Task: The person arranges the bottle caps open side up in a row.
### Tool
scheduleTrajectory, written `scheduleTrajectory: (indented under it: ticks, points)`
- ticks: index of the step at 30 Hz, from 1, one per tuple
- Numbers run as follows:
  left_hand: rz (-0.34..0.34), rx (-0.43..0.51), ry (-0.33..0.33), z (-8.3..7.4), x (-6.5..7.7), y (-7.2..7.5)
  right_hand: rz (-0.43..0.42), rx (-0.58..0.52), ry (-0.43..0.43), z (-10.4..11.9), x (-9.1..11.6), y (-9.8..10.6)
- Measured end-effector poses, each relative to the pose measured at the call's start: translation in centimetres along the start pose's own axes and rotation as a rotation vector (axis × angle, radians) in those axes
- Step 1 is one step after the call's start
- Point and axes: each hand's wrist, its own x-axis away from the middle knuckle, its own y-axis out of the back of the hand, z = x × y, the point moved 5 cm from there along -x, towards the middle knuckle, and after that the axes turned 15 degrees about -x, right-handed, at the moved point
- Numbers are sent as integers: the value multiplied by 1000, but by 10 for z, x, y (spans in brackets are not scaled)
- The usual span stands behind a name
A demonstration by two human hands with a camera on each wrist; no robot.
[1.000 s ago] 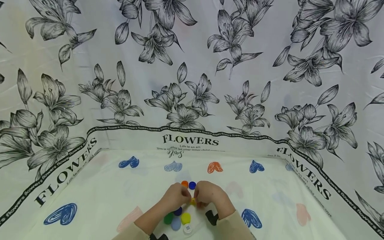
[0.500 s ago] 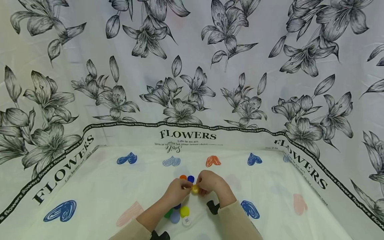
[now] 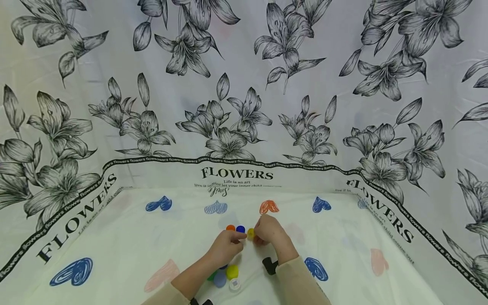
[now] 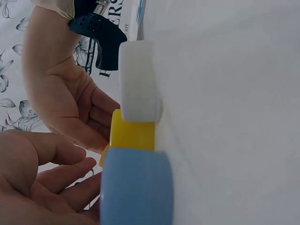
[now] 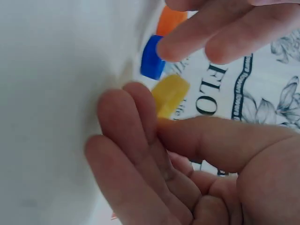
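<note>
My right hand [image 3: 271, 232] pinches a deep yellow bottle cap [image 3: 250, 234] between thumb and fingers; the right wrist view shows the same yellow cap [image 5: 172, 93] tilted, its near part covered by fingertips. Just left of it is a dark blue cap [image 3: 240, 229], with an orange cap [image 3: 230, 228] beside that. My left hand [image 3: 224, 249] is close by with its index finger pointing toward the held cap. In the right wrist view, fingers of the left hand [image 5: 211, 33] reach past the blue cap [image 5: 152, 57] and grip nothing; whether they touch it I cannot tell.
Nearer me lie a bright yellow cap [image 3: 232, 271], a light blue cap [image 3: 220, 279], a white cap [image 3: 234, 284] and a green cap [image 3: 212, 277], partly hidden by the left arm. A black wrist mount [image 3: 270, 266] sits at the right wrist. Flower-printed cloth [image 3: 236, 127] walls the table.
The yellow cap, first between both hands' fingertips, has moved away from me and slightly right in the right hand. The left fingers have come off it and extended.
</note>
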Motion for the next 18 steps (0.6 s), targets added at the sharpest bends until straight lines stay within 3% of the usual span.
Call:
scheduleTrajectory:
  ticks: [6,10,14,18]
  points:
    - [5,-15,-26,-2,0,5,-106,17,9,-3,-8,2]
    - [-19,23,-37,-2,-4,18,-134,-5,4,-6,-12,1]
    - [-52,23,32,2,-6,40,-151,-31,-19,-9,-15,0]
    - [-3,-21,131,10,-2,60,-151,-69,-37,-12,-15,-3]
